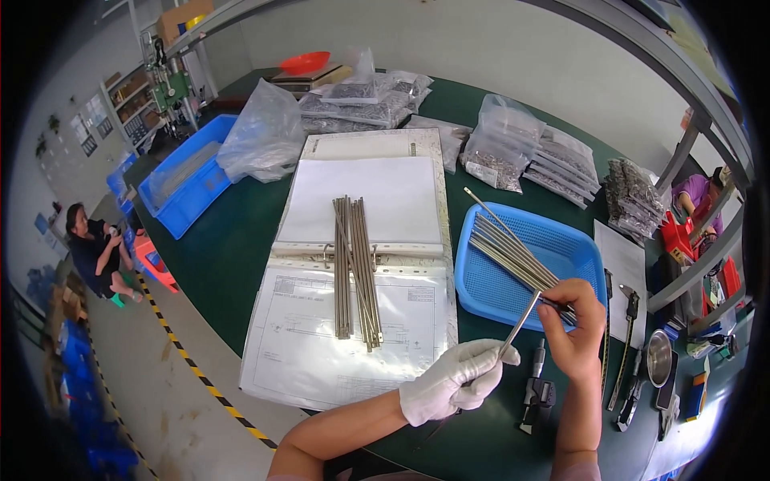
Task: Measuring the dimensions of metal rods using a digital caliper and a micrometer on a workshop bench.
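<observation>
My left hand (pixel 461 382), in a white glove, is closed round a thin metal rod (pixel 523 321). The rod slants up and to the right out of the glove. My bare right hand (pixel 576 330) pinches a small dark thing close to the rod's upper end; its kind is hard to make out. Behind the right hand, a blue perforated basket (pixel 465 282) holds several long metal rods (pixel 509 250). A bundle of similar rods (pixel 353 272) lies on an open ring binder (pixel 439 180) with a drawing sheet in a clear sleeve.
A digital micrometer (pixel 539 393) lies beside the right forearm. Calipers (pixel 630 321), a metal bowl (pixel 659 358) and other tools lie to the right. Bagged parts (pixel 361 100), a blue bin (pixel 188 180) and a grey metal frame (pixel 698 120) surround the green table. Two other people are farther off.
</observation>
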The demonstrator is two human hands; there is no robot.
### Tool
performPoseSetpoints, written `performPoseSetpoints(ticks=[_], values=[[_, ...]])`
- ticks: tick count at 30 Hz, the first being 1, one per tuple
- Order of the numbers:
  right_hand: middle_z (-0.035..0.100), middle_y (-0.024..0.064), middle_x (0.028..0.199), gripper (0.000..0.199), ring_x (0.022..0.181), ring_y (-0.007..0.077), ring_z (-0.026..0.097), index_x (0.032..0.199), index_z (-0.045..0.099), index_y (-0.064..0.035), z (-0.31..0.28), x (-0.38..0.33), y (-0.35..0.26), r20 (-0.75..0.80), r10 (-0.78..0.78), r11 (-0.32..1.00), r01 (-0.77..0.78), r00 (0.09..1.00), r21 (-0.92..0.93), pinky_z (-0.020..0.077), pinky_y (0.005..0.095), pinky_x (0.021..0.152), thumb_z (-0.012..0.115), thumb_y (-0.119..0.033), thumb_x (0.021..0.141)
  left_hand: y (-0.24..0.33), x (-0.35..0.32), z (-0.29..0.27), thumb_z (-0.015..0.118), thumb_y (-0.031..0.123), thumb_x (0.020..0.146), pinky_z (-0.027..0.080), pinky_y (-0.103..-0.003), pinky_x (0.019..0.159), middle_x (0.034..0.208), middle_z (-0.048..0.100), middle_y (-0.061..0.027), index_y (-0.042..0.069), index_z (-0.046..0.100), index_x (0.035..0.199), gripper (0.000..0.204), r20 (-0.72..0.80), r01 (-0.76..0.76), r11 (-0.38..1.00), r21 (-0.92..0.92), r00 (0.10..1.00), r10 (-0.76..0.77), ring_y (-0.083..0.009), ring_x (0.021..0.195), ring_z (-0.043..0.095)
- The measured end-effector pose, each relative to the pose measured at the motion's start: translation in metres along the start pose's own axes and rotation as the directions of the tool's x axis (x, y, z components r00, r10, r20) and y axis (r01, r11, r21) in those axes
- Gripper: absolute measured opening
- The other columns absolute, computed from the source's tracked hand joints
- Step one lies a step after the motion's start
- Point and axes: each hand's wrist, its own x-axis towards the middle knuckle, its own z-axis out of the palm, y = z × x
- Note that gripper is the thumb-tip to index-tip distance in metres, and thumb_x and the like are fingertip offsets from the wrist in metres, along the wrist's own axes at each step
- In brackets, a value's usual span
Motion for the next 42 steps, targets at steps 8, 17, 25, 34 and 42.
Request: performPoseSetpoints(ticks=[8,17,25,34,42], values=[[0.057,0.0074,0.074,0.016,0.065,0.0199,0.052,0.086,0.061,-0.0021,0.0,0.003,-0.006,-0.019,0.026,0.997,-0.024,0.999,0.076,0.0418,0.0294,0.062,0.065,-0.003,0.071,0.0,-0.004,-0.001,0.043,0.028,0.095,0.021,-0.018,0.037,0.055,0.035,0.0028,0.004,0.05,0.109,0.029,-0.021,0.011,1.0,-0.003,1.0,-0.011,-0.0032,0.04,0.025],[0.055,0.0075,0.075,0.022,0.058,0.0148,0.055,0.089,0.052,-0.0015,0.003,0.004,0.001,0.061,0.129,0.97,-0.139,0.99,0.199,0.0452,0.0247,0.053,0.068,-0.001,0.072,0.003,-0.004,-0.008,0.045,0.027,0.094,0.021,-0.018,0.037,0.058,0.035,0.0025,0.002,0.05,0.109,0.03,0.01,-0.015,0.999,-0.036,1.0,0.015,-0.0035,0.041,0.025],[0.056,0.0083,0.066,0.01,0.054,0.0232,0.055,0.085,0.056,-0.004,-0.002,0.005,0.004,-0.049,0.109,0.974,-0.097,0.993,0.204,0.0425,0.0323,0.048,0.061,-0.009,0.079,0.003,-0.004,-0.007,0.043,0.025,0.095,0.022,-0.021,0.038,0.056,0.037,0.0021,0.002,0.049,0.107,0.027,0.0,-0.052,0.998,-0.017,0.999,0.052,-0.0038,0.039,0.027],[0.056,0.0063,0.061,0.017,0.052,0.0245,0.055,0.088,0.053,-0.0073,0.001,0.005,0.0,0.056,0.046,0.99,-0.053,0.997,0.131,0.04,0.0362,0.047,0.06,-0.022,0.082,0.002,-0.014,-0.011,0.034,0.024,0.098,0.023,-0.021,0.037,0.058,0.036,0.0016,0.005,0.046,0.11,0.026,-0.03,-0.094,0.995,-0.018,0.995,0.093,-0.0042,0.037,0.026],[0.054,0.0087,0.062,0.011,0.055,0.0306,0.053,0.082,0.054,-0.007,0.008,0.004,0.007,-0.028,0.014,0.982,-0.008,1.0,0.188,0.0393,0.0384,0.049,0.058,-0.017,0.082,0.004,-0.011,-0.013,0.029,0.025,0.099,0.024,-0.022,0.037,0.059,0.035,0.0015,0.005,0.048,0.11,0.03,-0.038,-0.09,0.987,-0.134,0.996,0.085,-0.0057,0.037,0.026]])
